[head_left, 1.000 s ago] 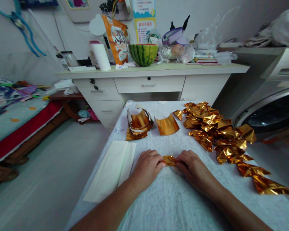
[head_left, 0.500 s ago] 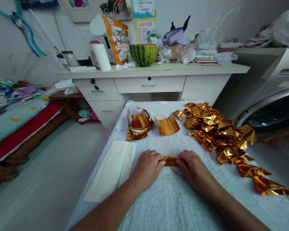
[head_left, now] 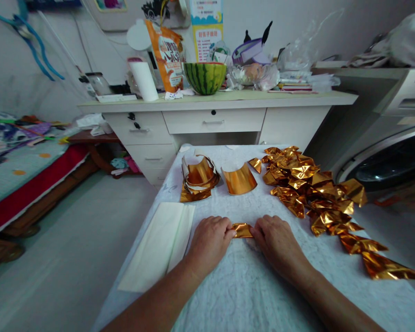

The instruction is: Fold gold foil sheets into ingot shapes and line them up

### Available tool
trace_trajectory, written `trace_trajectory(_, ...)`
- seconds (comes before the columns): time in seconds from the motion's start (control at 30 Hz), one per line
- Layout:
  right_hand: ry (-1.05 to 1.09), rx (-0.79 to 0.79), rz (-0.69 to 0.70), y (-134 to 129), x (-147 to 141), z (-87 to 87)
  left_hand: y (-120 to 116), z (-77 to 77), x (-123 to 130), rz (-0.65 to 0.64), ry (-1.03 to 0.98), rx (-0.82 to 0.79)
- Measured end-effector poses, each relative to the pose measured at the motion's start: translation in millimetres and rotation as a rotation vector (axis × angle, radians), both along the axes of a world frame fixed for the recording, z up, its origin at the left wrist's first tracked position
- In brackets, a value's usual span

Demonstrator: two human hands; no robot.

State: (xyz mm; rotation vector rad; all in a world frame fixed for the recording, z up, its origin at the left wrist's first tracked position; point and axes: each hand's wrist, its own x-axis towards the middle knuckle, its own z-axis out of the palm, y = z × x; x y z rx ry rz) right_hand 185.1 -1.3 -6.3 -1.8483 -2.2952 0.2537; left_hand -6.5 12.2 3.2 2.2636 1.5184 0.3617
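Observation:
Between my two hands a small strip of gold foil paper lies low over the cloth-covered table. My left hand pinches its left end with thumb and fingers, and my right hand grips its right end; both ends are hidden by the fingers. Beyond it a single curved gold foil sheet rests on the cloth. To its left stands a loose stack of curled gold foil sheets. A heap of twisted gold foil pieces spreads along the right side.
Left of my left hand lies a folded whitish paper on the tablecloth. Behind the table is a white desk bearing a cut watermelon and an orange bag. A washing machine stands at right, a bed at left.
Both hands stay in nearly the same place, still pinching the foil strip. The strip's visible middle looks slightly creased and catches the light differently. The whole view has shifted a little.

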Motion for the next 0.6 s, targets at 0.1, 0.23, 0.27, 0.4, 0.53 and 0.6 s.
trace_trajectory(0.1, -0.019, 0.0, -0.01, -0.1, -1.1, 2.3, -0.9, -2.6, -0.5, 0.028, 0.025, 0.019)
trace_trajectory(0.23, -0.045, 0.009, -0.017, -0.1, -2.3, 2.4, -1.6, -2.4, -0.4, 0.043, 0.066, 0.025)
trace_trajectory(0.27, -0.05, 0.013, -0.018, -0.2, -2.5, 2.0, -1.7, -1.9, -0.2, 0.042, 0.067, 0.027)
trace_trajectory(0.4, -0.046, 0.034, -0.023, -0.7, -2.4, -0.1, -2.1, -0.9, 0.5, 0.03, 0.066, 0.041)
trace_trajectory(0.53, -0.049, 0.05, -0.037, -1.2, -1.3, -0.4, -2.6, -3.2, 0.5, 0.047, 0.072, 0.045)
trace_trajectory(0.6, -0.044, 0.048, -0.041, -1.1, -0.3, -0.5, -2.7, -4.6, -0.1, 0.059, 0.061, 0.045)
